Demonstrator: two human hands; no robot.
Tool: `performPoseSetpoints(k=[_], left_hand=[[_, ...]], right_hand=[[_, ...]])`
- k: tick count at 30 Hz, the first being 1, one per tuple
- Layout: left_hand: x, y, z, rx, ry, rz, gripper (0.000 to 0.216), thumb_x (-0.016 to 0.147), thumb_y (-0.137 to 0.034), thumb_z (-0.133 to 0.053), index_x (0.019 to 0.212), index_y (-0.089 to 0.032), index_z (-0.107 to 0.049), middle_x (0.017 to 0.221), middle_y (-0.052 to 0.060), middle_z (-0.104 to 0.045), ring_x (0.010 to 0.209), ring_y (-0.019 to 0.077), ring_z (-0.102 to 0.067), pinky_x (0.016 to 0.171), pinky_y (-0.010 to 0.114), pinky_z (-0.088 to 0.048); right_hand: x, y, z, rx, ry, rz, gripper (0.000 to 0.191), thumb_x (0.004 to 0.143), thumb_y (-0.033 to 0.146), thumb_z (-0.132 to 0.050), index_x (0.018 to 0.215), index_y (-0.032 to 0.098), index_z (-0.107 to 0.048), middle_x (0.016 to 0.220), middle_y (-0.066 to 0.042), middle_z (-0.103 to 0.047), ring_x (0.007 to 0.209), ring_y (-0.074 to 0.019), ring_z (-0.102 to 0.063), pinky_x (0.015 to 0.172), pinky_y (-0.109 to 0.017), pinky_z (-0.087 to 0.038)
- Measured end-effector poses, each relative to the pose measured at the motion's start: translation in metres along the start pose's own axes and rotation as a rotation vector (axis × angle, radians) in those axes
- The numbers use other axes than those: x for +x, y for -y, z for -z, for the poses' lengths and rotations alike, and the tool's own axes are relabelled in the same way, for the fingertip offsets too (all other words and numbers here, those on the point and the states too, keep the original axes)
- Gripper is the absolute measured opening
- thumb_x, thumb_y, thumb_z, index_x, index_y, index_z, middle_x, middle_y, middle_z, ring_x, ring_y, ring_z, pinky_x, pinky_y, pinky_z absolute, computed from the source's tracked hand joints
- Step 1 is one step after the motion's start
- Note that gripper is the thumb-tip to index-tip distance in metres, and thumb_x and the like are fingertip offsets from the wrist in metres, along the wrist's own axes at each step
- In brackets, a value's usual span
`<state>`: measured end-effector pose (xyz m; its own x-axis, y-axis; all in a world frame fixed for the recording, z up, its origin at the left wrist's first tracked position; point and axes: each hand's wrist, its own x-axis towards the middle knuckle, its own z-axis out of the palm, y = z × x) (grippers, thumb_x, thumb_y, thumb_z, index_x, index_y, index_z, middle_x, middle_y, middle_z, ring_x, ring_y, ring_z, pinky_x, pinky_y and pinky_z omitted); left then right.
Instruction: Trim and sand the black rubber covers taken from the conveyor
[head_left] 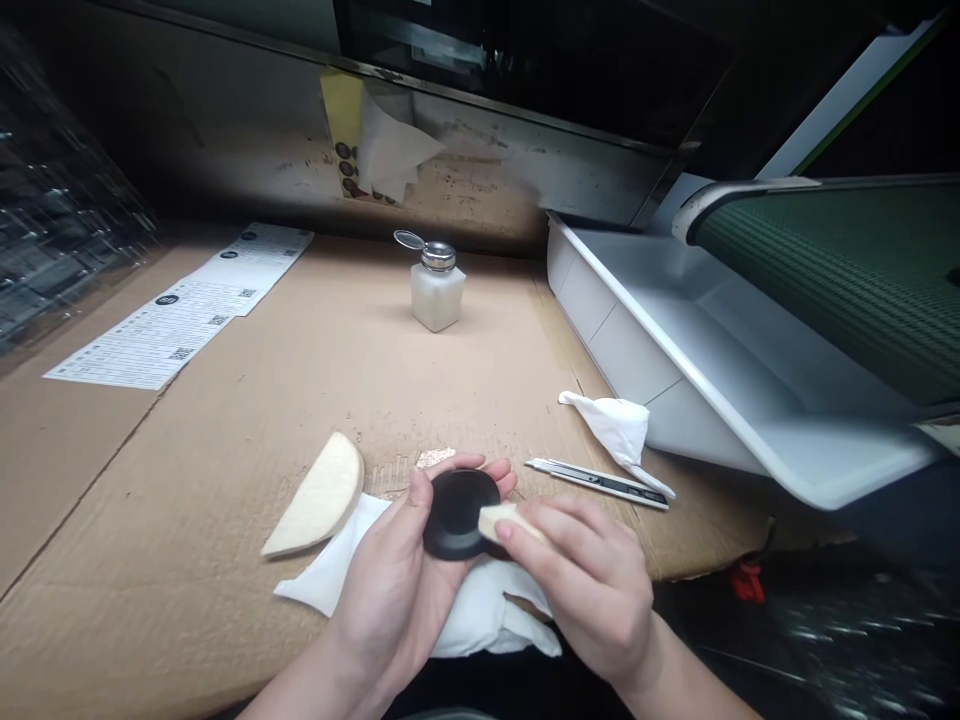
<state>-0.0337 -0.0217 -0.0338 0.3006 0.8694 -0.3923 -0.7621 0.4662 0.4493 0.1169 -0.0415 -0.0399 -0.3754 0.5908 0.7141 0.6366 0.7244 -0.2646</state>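
My left hand [401, 580] grips a round black disc [456, 512], fingers curled behind it and thumb on its left rim. My right hand [589, 580] pinches a small cream-coloured pad [501, 520] and presses it against the disc's right edge. Both hands hover over a white cloth [337, 565] at the near edge of the cardboard-covered table [225, 420]. A larger cream half-round sponge [319, 495] lies just left of my left hand.
A white dispenser bottle [436, 288] with its metal lid flipped open stands mid-table. A utility knife [600, 482] and crumpled white tissue [615, 425] lie to the right. Printed label sheets [187, 305] lie far left. A white tray [712, 370] and green conveyor belt [840, 270] sit right.
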Motion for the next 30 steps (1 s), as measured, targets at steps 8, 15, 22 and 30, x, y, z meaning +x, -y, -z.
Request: performPoseSetpoints(k=[8,15,22,30], left_hand=[[-0.002,-0.001,0.0,0.006,-0.061,-0.001,0.033,0.088,-0.033,-0.045,0.11,-0.011,-0.055,0.115,0.018,-0.062,0.113,0.0297,-0.053,0.093,0.043,-0.045],[-0.001,-0.001,0.003,-0.066,-0.009,0.02,0.038,0.087,-0.042,-0.043,0.111,-0.014,-0.054,0.115,0.018,-0.061,0.116,0.0325,-0.049,0.097,0.046,-0.039],[-0.001,0.0,0.002,-0.1,0.009,-0.018,0.04,0.086,-0.046,-0.039,0.103,-0.015,-0.056,0.105,0.016,-0.065,0.107,0.0304,-0.056,0.096,0.045,-0.038],[-0.002,-0.002,0.0,-0.162,-0.052,-0.024,0.036,0.087,-0.041,-0.041,0.106,-0.014,-0.054,0.105,0.016,-0.064,0.1,0.0289,-0.06,0.092,0.044,-0.043]], right_hand=[[0.021,-0.032,0.007,0.036,-0.101,-0.32,0.024,0.081,0.007,-0.055,0.101,0.019,-0.061,0.09,-0.003,-0.064,0.083,-0.0134,-0.059,0.075,-0.028,-0.05],[-0.012,-0.022,0.011,-0.256,0.184,-0.2,0.022,0.083,0.014,-0.053,0.104,0.019,-0.061,0.096,-0.005,-0.065,0.089,-0.0181,-0.056,0.079,-0.033,-0.047],[-0.015,-0.043,0.031,-0.271,0.277,-0.325,0.021,0.087,0.025,-0.048,0.103,0.018,-0.059,0.103,-0.006,-0.062,0.099,-0.0189,-0.055,0.086,-0.035,-0.047],[-0.017,-0.073,0.033,-0.304,0.424,-0.469,0.013,0.083,0.028,-0.053,0.091,0.026,-0.063,0.102,0.001,-0.062,0.096,-0.0169,-0.059,0.085,-0.032,-0.05]])
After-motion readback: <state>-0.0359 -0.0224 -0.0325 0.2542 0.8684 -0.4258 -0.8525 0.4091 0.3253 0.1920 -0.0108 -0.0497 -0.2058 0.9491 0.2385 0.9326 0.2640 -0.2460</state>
